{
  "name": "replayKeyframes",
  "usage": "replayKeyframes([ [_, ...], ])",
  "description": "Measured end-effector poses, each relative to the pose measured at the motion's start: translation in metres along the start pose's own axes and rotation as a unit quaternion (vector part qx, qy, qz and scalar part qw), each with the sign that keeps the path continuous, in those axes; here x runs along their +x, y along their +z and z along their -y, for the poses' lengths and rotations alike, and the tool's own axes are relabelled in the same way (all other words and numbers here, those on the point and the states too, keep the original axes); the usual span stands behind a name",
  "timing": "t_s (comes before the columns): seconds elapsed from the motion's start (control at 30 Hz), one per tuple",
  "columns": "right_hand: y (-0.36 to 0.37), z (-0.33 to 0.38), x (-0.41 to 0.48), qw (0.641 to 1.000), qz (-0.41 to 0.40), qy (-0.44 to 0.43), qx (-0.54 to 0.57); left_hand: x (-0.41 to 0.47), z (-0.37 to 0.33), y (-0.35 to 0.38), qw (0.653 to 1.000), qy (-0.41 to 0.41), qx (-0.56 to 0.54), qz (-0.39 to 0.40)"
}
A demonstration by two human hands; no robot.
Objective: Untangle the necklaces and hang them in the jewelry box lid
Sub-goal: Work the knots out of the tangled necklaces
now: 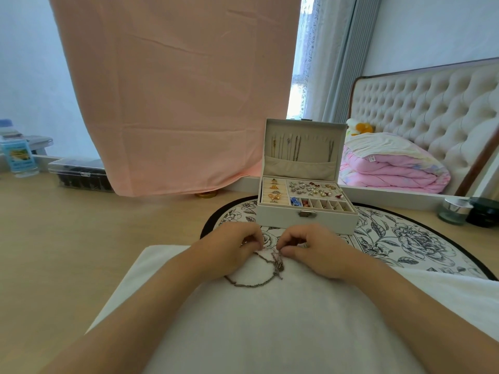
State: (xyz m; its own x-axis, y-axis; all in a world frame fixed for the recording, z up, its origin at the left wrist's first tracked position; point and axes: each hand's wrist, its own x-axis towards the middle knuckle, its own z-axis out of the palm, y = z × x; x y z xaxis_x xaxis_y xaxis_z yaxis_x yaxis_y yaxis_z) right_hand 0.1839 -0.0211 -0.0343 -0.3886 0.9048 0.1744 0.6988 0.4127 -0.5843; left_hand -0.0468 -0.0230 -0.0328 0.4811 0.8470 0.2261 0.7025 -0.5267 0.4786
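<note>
Both the left hand (232, 245) and the right hand (314, 248) pinch a tangled clump of dark chain necklaces (266, 268) lying on a white towel (270, 319), just in front of the open jewelry box (306, 214), whose upright lid (305, 147) already holds several hanging chains (294, 148).

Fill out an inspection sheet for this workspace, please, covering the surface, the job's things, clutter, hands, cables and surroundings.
Surface: white cloth over a floral mat on a wooden top.
Job's things: tangled necklaces lie on the cloth; jewelry box stands open on the mat, its lid upright with several chains hung inside.
Clutter: clear plastic case, labelled bottle, glass jar, dark jar.
Hands: left hand and right hand both pinch the chains at the tangle.
Cables: nothing seen.
Surroundings: pink sheet hanging behind, folded pink quilt, tufted headboard.
</note>
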Motion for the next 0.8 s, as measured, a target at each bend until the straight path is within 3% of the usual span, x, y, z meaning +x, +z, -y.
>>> replayKeyframes([
  [0.13, -0.001, -0.003, 0.002, 0.991, -0.001, 0.024, 0.131, -0.005, 0.006, 0.000, 0.993, -0.017, -0.114, 0.024],
  [0.23, -0.002, -0.003, 0.001, 0.985, 0.015, 0.031, 0.167, -0.002, 0.007, 0.004, 0.996, -0.011, -0.072, 0.055],
  [0.37, -0.007, -0.001, 0.002, 0.988, 0.005, 0.030, 0.152, 0.000, 0.002, 0.008, 0.999, 0.005, -0.046, -0.001],
  [0.53, -0.017, 0.003, 0.003, 0.990, 0.002, 0.030, 0.136, -0.002, 0.007, 0.002, 0.968, -0.069, -0.238, -0.046],
  [0.6, -0.018, 0.006, 0.002, 0.992, 0.024, 0.036, 0.115, -0.003, 0.007, -0.002, 0.977, -0.084, -0.191, -0.049],
  [0.67, -0.018, 0.008, 0.001, 0.995, 0.060, 0.050, 0.064, -0.005, 0.004, -0.004, 0.992, -0.096, -0.062, -0.046],
  [0.8, -0.018, 0.009, -0.002, 0.992, 0.107, 0.069, -0.027, -0.007, -0.001, -0.012, 0.986, -0.121, 0.100, -0.057],
])
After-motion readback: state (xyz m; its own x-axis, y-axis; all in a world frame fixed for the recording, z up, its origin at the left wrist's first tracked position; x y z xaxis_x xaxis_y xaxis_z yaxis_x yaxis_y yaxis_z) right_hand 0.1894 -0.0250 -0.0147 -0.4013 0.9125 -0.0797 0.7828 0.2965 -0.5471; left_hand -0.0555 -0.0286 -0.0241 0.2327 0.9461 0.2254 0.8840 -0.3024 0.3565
